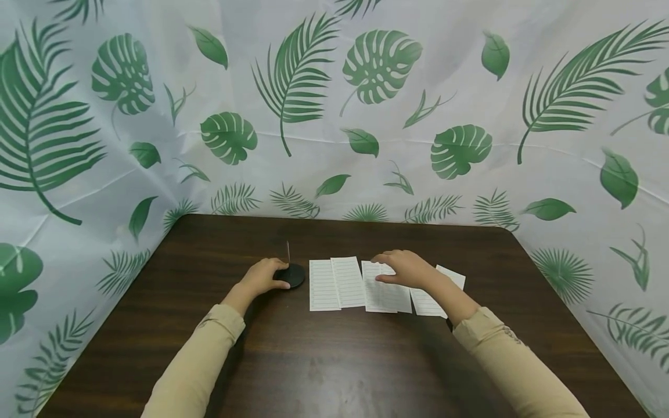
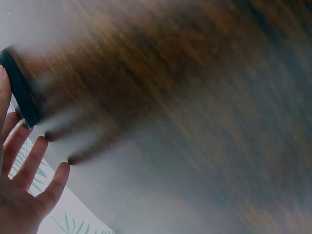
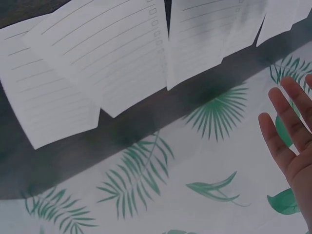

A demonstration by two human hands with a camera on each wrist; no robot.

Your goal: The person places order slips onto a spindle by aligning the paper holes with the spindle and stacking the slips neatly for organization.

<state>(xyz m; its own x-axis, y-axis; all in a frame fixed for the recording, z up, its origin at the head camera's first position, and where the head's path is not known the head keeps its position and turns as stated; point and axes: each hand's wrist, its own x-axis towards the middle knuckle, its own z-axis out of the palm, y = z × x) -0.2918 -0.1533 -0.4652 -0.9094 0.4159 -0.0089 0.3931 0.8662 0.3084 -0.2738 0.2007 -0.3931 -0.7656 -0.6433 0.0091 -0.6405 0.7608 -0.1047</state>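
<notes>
A bill spike, a black round base (image 1: 296, 276) with a thin upright rod (image 1: 288, 253), stands left of the paper slips. My left hand (image 1: 262, 276) holds the left side of the base between thumb and fingers; in the left wrist view the outer fingers spread down to the table beside the base (image 2: 19, 90). Lined white slips (image 1: 324, 284) lie in a row, some overlapping. Over the slips (image 1: 384, 296) in the middle of that row hovers my right hand (image 1: 405, 269), thumb and fingers apart, holding nothing. The right wrist view shows its fingers (image 3: 287, 122) spread.
The dark brown wooden table (image 1: 334, 360) extends to a back edge just behind the slips. White cloth with green leaf prints (image 1: 313, 174) hangs behind and along both sides. More slips (image 1: 449, 277) lie partly under my right forearm.
</notes>
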